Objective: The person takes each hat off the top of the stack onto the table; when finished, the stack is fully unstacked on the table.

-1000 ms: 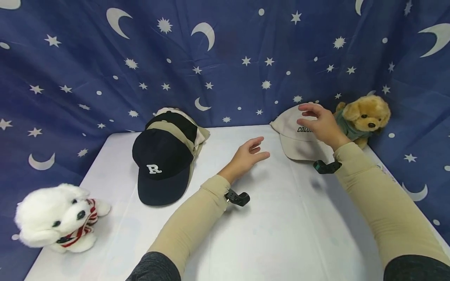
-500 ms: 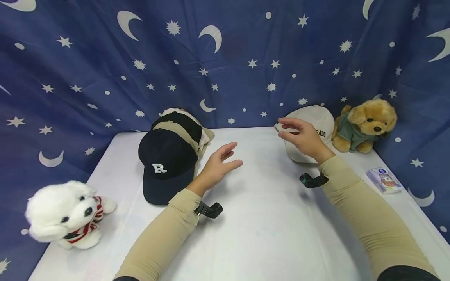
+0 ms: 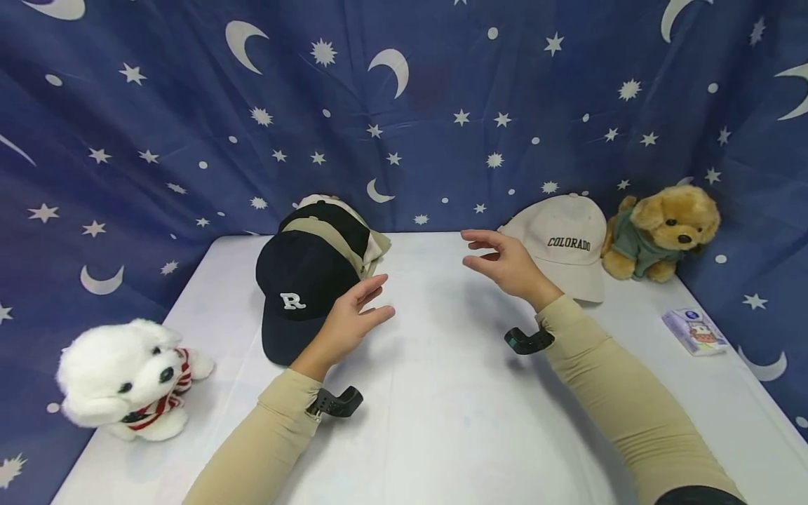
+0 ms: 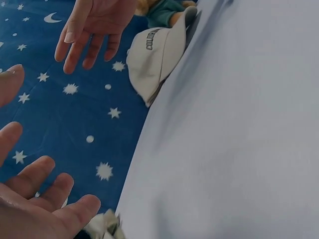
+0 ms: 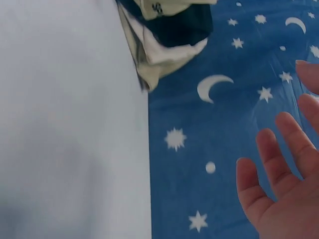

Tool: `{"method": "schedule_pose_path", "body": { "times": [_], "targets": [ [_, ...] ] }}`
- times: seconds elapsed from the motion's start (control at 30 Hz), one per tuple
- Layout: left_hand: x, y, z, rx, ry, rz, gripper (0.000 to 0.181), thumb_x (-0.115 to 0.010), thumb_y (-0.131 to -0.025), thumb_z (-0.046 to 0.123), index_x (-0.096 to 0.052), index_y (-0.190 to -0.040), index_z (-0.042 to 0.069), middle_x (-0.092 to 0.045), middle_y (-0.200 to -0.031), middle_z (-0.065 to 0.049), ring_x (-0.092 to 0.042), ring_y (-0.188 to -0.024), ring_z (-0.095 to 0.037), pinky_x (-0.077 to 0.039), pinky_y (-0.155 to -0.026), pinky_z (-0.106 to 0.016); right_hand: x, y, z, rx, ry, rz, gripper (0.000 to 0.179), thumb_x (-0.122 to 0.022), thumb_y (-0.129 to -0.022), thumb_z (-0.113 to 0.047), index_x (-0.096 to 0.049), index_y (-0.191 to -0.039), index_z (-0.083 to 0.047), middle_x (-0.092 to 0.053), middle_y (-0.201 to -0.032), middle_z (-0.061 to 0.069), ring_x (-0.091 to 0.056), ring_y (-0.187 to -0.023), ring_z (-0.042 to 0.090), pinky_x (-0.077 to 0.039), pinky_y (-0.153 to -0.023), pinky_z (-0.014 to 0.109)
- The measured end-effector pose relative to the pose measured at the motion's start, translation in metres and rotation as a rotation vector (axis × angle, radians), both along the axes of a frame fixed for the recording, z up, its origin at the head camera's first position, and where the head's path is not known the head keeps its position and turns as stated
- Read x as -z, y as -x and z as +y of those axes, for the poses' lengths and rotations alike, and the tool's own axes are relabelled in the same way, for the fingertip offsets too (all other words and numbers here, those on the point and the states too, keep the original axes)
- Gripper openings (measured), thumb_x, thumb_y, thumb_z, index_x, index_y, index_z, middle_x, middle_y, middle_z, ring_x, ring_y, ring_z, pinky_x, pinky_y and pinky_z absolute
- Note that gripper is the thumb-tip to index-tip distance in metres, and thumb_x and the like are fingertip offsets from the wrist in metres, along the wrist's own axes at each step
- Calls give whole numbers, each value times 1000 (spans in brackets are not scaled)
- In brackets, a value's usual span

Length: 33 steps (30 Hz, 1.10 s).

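Observation:
Both hands hover over the white table with nothing in them, fingers relaxed and apart from the thumb. My left hand (image 3: 346, 321) is nearest the navy cap (image 3: 306, 273) with a white R, in front of its right side in the head view. That cap is the front one of a row of overlapping caps; behind it show a beige cap, a black cap (image 3: 334, 219) and a pale one, partly hidden. My right hand (image 3: 508, 266) is beside the cream cap (image 3: 558, 228) lettered COLORADO, to its left and covering part of its edge.
A white plush dog (image 3: 120, 379) with a striped scarf sits at the left. The tan plush dog (image 3: 663, 231) in a green shirt sits at the back right, beside the cream cap. Nearer on the right lies a small purple packet (image 3: 694, 332). A starry blue curtain (image 3: 429, 105) backs the table.
Both hands have moved left and nearer in the head view. The right hand has come away from in front of the COLORADO lettering. The caps stay in place; the view has shifted slightly.

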<state>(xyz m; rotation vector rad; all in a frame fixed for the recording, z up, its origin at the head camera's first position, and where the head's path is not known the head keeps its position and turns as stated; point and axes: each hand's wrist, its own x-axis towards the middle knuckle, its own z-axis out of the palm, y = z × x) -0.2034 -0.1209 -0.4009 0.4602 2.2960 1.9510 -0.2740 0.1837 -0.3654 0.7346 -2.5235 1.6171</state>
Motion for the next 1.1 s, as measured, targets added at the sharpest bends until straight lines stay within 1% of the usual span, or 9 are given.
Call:
{"method": "schedule_pose_path", "body": {
  "times": [0.17,0.33,0.47,0.6,0.73,0.83,0.9,0.97,1.1],
  "targets": [
    [-1,-10,-16,-45,42,11,60,-71,-91,3,-46,-146,-3,-43,-153,-17,-37,-142,-32,-33,-111,-54,4,-2,-19,-35,11,-19,45,-71,-92,-7,-60,-135,1,-58,-137,16,-56,-120,32,-47,-96,42],
    [-1,-20,-31,-86,55,21,60,-71,-91,1,-46,-145,-4,-44,-152,-17,-39,-141,-31,-36,-110,-52,7,-3,-38,-68,18,-37,45,-72,-92,-8,-60,-135,0,-58,-137,15,-56,-120,32,-47,-96,44],
    [-1,-26,-47,-130,75,26,59,-71,-92,3,-46,-146,-2,-44,-152,-14,-40,-140,-28,-37,-110,-46,7,-4,-52,-97,27,-52,45,-72,-92,-8,-61,-135,-1,-58,-137,16,-55,-121,35,-47,-96,44],
    [-2,-33,-66,-186,61,40,57,-69,-94,2,-46,-145,-3,-44,-150,-17,-41,-138,-30,-39,-108,-37,9,-5,-67,-110,31,-70,45,-72,-92,-9,-61,-134,-1,-59,-137,13,-55,-121,33,-47,-96,42],
    [-2,-39,-86,-269,36,51,54,-68,-94,0,-46,-144,-5,-46,-146,-19,-45,-133,-26,-42,-102,-21,10,-6,-82,-122,36,-84,45,-73,-91,-10,-62,-134,-3,-60,-136,10,-56,-121,33,-47,-96,41],
    [0,-42,-100,-336,22,62,53,-67,-94,-1,-46,-143,-6,-49,-142,-20,-49,-126,-18,-42,-98,-15,12,-5,-93,-138,36,-90,45,-73,-91,-10,-62,-134,-4,-59,-136,10,-55,-121,34,-48,-95,42],
    [2,-44,-109,-383,16,64,53,-67,-94,-3,-47,-143,-7,-49,-141,-20,-50,-123,-13,-41,-98,-15,13,-5,-100,-151,37,-94,45,-73,-90,-10,-63,-134,-4,-59,-136,9,-55,-121,34,-48,-95,42],
    [4,-44,-116,-431,34,52,53,-67,-94,-1,-46,-143,-6,-49,-141,-18,-50,-122,-11,-40,-101,-17,15,-5,-107,-164,41,-96,45,-73,-90,-9,-62,-134,-3,-59,-137,10,-56,-121,35,-48,-95,43],
    [9,-43,-130,-518,52,-1,56,-67,-95,2,-44,-146,-4,-46,-145,-16,-46,-128,-15,-38,-107,-24,17,-5,-122,-185,37,-102,46,-72,-90,-10,-62,-134,-2,-59,-137,10,-56,-120,34,-49,-95,41]
  ]
}}
